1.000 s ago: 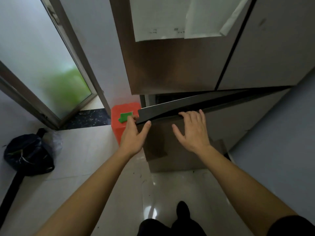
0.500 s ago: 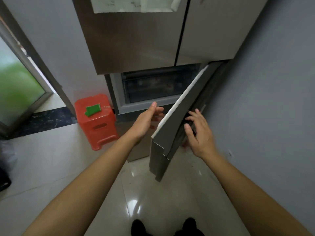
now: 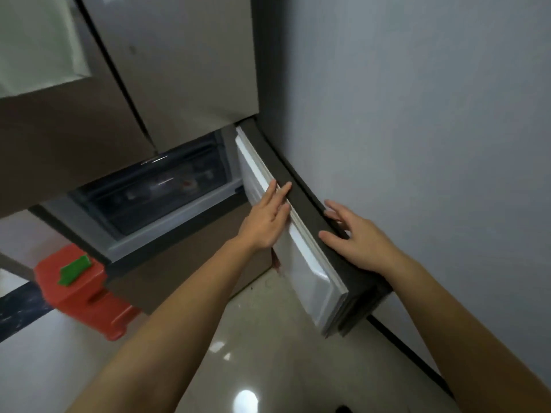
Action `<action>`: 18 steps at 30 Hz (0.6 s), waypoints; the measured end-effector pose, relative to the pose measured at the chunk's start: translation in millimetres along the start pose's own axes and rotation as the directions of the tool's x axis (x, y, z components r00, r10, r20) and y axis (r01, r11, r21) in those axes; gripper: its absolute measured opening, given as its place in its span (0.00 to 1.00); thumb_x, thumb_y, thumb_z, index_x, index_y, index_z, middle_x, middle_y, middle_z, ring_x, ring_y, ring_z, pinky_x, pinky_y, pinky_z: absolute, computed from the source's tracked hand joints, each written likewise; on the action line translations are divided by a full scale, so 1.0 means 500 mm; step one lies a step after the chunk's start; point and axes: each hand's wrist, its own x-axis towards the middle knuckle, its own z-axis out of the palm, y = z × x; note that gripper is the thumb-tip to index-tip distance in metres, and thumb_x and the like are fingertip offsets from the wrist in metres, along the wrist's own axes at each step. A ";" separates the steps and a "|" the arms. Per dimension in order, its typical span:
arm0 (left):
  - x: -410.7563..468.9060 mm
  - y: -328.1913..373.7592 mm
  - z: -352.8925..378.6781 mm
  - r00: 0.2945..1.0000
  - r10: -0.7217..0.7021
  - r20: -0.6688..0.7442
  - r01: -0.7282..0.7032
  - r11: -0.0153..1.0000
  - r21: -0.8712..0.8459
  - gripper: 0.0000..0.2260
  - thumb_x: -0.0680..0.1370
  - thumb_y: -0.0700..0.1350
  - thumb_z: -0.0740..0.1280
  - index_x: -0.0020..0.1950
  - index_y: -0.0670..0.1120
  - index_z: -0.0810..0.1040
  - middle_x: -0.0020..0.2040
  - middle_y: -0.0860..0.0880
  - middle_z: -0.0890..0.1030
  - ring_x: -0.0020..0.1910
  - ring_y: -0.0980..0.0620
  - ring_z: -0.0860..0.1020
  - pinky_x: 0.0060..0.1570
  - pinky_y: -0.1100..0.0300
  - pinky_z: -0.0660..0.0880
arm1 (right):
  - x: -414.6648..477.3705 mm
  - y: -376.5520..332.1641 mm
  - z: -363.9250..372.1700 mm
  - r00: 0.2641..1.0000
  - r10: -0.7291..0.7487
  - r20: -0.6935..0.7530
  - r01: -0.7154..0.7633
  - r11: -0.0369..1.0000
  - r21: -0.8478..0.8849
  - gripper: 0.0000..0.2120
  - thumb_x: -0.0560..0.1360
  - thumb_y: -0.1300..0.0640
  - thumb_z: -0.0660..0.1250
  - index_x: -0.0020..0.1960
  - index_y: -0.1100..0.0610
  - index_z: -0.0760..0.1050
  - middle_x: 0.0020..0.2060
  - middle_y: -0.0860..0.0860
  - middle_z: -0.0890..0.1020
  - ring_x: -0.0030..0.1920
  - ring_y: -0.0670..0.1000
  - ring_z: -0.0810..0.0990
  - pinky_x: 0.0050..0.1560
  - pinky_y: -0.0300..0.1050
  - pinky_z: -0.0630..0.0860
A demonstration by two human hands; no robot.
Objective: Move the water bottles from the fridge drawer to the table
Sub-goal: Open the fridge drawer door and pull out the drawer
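Note:
The fridge's lower door [image 3: 304, 257] stands swung wide open to the right, close to the grey wall, its white inner lining facing left. My left hand [image 3: 265, 219] presses flat on that white inner side with straight fingers. My right hand [image 3: 357, 236] rests with spread fingers on the door's dark top edge and outer face. Behind the open door a dark transparent fridge drawer [image 3: 161, 192] shows, pushed in; its contents are blurred and no water bottle can be made out.
A red plastic stool [image 3: 86, 296] with a green item [image 3: 74, 268] on top stands on the floor left of the fridge. The grey wall [image 3: 417, 129] runs along the right. Glossy floor tiles [image 3: 253, 368] lie below. The upper fridge doors [image 3: 167, 70] are closed.
The lower door has swung from nearly closed to fully open against the right wall. Both hands followed it rightward; the drawer behind it has come into sight.

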 end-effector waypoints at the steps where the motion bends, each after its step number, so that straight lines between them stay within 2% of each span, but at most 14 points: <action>1: 0.012 0.023 0.017 1.000 -0.006 0.011 0.005 1.000 0.019 0.22 0.85 0.57 0.50 0.79 0.62 0.51 0.81 0.55 0.45 0.79 0.49 0.54 0.76 0.50 0.55 | -0.001 0.018 -0.020 1.000 0.005 -0.025 -0.007 0.996 -0.086 0.30 0.78 0.42 0.63 0.78 0.42 0.60 0.71 0.45 0.74 0.67 0.51 0.76 0.67 0.52 0.72; 3: 0.041 0.071 0.055 0.999 -0.016 0.029 0.014 0.998 0.063 0.24 0.85 0.56 0.51 0.80 0.63 0.47 0.81 0.55 0.42 0.78 0.46 0.58 0.75 0.49 0.59 | -0.001 0.058 -0.051 0.993 -0.045 -0.112 0.006 0.946 -0.323 0.25 0.83 0.50 0.54 0.79 0.44 0.58 0.71 0.49 0.74 0.65 0.55 0.76 0.62 0.54 0.74; 5: 0.071 0.120 0.088 0.999 -0.035 0.037 0.030 0.993 0.115 0.28 0.84 0.48 0.54 0.79 0.63 0.44 0.81 0.54 0.39 0.77 0.43 0.60 0.72 0.48 0.64 | 0.007 0.099 -0.085 0.977 -0.097 -0.188 0.002 0.893 -0.449 0.24 0.84 0.53 0.51 0.79 0.48 0.59 0.69 0.51 0.75 0.61 0.57 0.77 0.56 0.54 0.76; 8: 0.108 0.176 0.121 0.995 -0.095 0.035 0.086 0.978 0.188 0.38 0.79 0.38 0.59 0.79 0.62 0.41 0.81 0.53 0.36 0.77 0.40 0.59 0.65 0.48 0.73 | 0.035 0.156 -0.140 0.980 -0.103 -0.169 0.005 0.867 -0.498 0.23 0.84 0.52 0.51 0.78 0.51 0.62 0.67 0.52 0.77 0.56 0.58 0.80 0.51 0.54 0.77; 13: 0.150 0.207 0.136 0.991 -0.131 0.039 0.116 0.956 0.268 0.42 0.78 0.35 0.61 0.79 0.63 0.40 0.81 0.53 0.38 0.75 0.39 0.61 0.59 0.49 0.78 | 0.077 0.202 -0.183 0.983 -0.133 -0.127 0.006 0.712 -0.703 0.28 0.82 0.40 0.47 0.77 0.54 0.61 0.64 0.55 0.79 0.53 0.59 0.80 0.48 0.52 0.76; 15: 0.159 0.208 0.133 0.989 -0.137 0.058 0.112 0.942 0.316 0.43 0.77 0.35 0.61 0.79 0.63 0.40 0.81 0.53 0.39 0.75 0.39 0.61 0.59 0.48 0.77 | 0.090 0.201 -0.177 0.980 -0.104 -0.167 -0.051 0.687 -0.725 0.29 0.81 0.43 0.46 0.77 0.57 0.61 0.63 0.59 0.78 0.54 0.61 0.79 0.51 0.54 0.76; 18: 0.166 0.201 0.119 0.992 -0.106 0.062 0.073 0.916 0.395 0.40 0.76 0.36 0.61 0.80 0.59 0.43 0.82 0.52 0.43 0.75 0.39 0.59 0.64 0.43 0.73 | 0.116 0.183 -0.147 0.956 -0.076 -0.285 -0.137 0.742 -0.657 0.28 0.80 0.48 0.47 0.72 0.63 0.67 0.56 0.64 0.80 0.52 0.63 0.78 0.52 0.57 0.74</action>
